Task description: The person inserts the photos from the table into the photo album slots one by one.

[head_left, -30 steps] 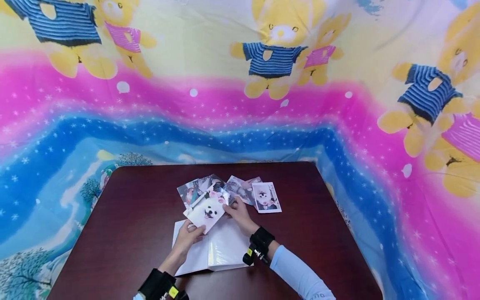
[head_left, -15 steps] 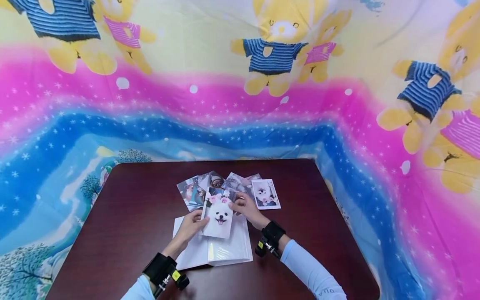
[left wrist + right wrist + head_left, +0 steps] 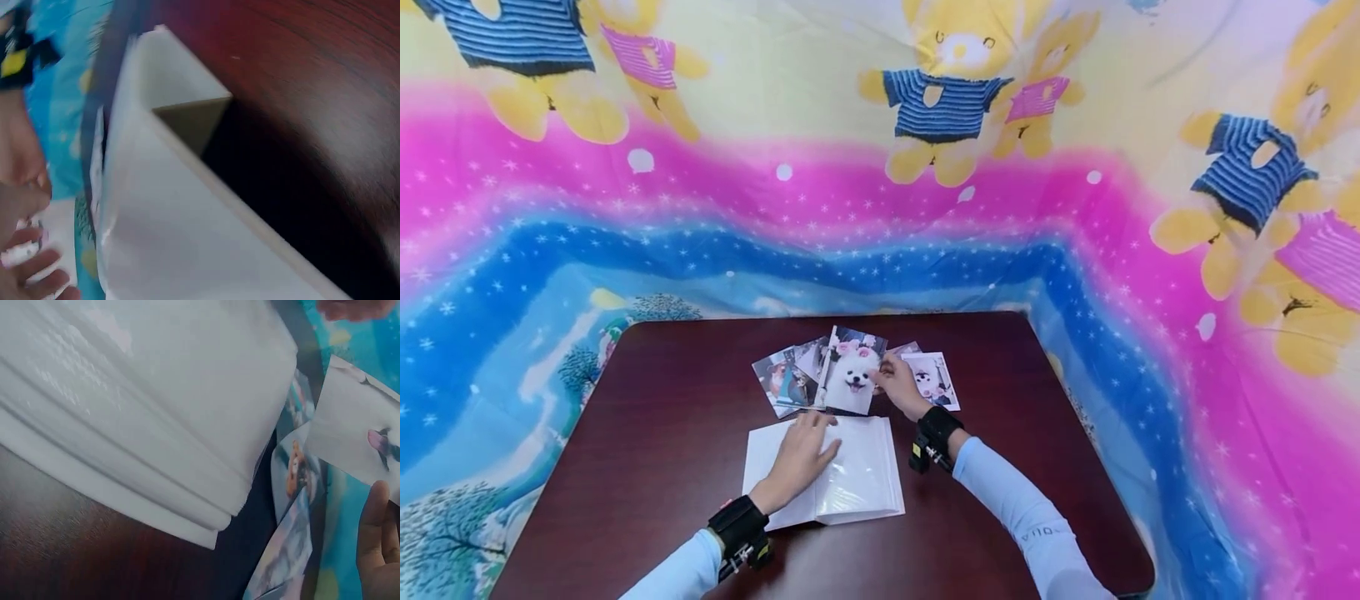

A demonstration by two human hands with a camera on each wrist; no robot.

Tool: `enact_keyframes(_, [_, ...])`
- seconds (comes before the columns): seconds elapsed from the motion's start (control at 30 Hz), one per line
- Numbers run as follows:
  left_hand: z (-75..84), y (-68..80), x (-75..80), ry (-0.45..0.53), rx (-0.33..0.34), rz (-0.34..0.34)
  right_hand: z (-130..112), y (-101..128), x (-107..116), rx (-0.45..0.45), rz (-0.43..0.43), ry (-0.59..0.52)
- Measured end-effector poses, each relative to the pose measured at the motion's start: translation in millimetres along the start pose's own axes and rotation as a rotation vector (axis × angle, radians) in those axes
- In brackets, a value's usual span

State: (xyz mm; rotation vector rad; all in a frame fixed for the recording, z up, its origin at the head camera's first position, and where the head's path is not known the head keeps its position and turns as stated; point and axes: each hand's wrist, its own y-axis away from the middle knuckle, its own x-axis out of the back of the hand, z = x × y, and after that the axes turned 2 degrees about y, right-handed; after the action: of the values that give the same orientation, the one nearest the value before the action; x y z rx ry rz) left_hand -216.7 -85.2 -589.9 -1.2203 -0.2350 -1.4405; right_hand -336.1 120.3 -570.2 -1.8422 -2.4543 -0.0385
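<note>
The left hand (image 3: 801, 458) lies flat on the open album (image 3: 857, 487), steadying its page. The right hand (image 3: 898, 385) pinches the dog photo (image 3: 852, 382) upright above the bench (image 3: 662, 433).

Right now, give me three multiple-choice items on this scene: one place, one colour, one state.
1. Where does the left hand rest?
A. on the open album
B. on the loose photos
C. on bare table

2. What colour is the dog in the photo that the right hand holds?
A. black
B. white
C. brown

3. What state is the album in?
A. shut
B. standing on edge
C. lying open

Answers:
1 A, its fingers lie flat on the album's pages.
2 B, a white fluffy dog shows in the head view.
3 C, clear sleeve pages face up on the table.
</note>
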Motion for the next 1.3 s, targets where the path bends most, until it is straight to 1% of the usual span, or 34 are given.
enact_keyframes(0.07, [0.9,-0.4,-4.6,-0.055,-0.116,-0.088,-2,-4,2,-0.027,-0.002,-0.026])
enact_keyframes(0.13, [-0.8,0.1,-9.1,-0.124,-0.193,-0.179,-2,-7,2,-0.052,-0.001,-0.034])
enact_keyframes(0.23, [-5.5,2.0,-13.9,-0.23,-0.251,-0.279,5,-11,-1,-0.068,0.008,-0.032])
enact_keyframes(0.27, [-7.2,3.1,-14.9,-0.259,-0.261,-0.301,8,-12,-3,-0.072,0.011,-0.031])
enact_keyframes(0.33, [-10.6,5.2,-16.8,-0.294,-0.275,-0.325,14,-14,-7,-0.082,0.024,-0.045])
enact_keyframes(0.43, [-14.0,7.1,-18.8,-0.301,-0.289,-0.321,23,-16,-13,-0.099,0.057,-0.057])
enact_keyframes(0.57, [-15.6,7.1,-21.5,-0.3,-0.296,-0.294,27,-18,-16,-0.125,0.089,-0.057])
enact_keyframes(0.7, [-16.4,8.0,-24.3,-0.295,-0.278,-0.292,30,-17,-15,-0.184,0.056,-0.062])
enact_keyframes(0.83, [-17.1,10.1,-26.0,-0.289,-0.262,-0.286,35,-15,-11,-0.21,0.027,-0.036])
enact_keyframes(0.93, [-17.3,11.3,-26.2,-0.304,-0.257,-0.286,38,-15,-6,-0.188,0.022,0.004])
enact_keyframes(1.07, [-17.3,13.0,-25.3,-0.319,-0.24,-0.303,43,-14,2,-0.148,0.015,0.075])
enact_keyframes(1.23, [-17.7,14.8,-23.9,-0.27,-0.235,-0.316,54,-15,11,-0.09,0.037,0.187])
enact_keyframes(1.3, [-18.1,15.5,-23.8,-0.247,-0.235,-0.32,57,-16,13,-0.055,0.031,0.235])
